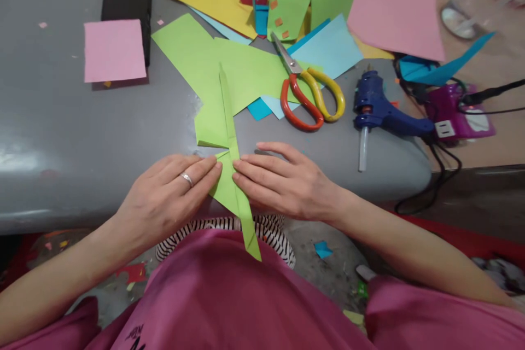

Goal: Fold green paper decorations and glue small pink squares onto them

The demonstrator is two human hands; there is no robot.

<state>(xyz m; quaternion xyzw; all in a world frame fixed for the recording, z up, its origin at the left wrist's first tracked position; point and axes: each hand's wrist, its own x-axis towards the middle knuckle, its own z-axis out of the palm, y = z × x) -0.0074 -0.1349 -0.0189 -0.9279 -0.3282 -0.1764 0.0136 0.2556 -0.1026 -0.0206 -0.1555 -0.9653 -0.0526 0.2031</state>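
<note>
A light-green folded paper piece (233,156), with a narrow creased strip along its length and wider flaps at its left, lies at the centre of the frame on the grey table (61,131), its lower end extending past the front edge. Its long axis runs steeply, the slim tip pointing to the top and slightly left, the broader tail to the bottom and slightly right. The left hand (168,188) lays its fingers close together on the left flap; the right hand (285,183), fingers slightly spread, presses the strip's right edge. Both thumbs are hidden, so I cannot tell whether either pinches. The upper end overlaps a large light-green paper sheet (254,68), on which metal scissors with red and yellow handles (309,87) partly rest. A dark-blue plastic glue gun (388,109) lies at right.
</note>
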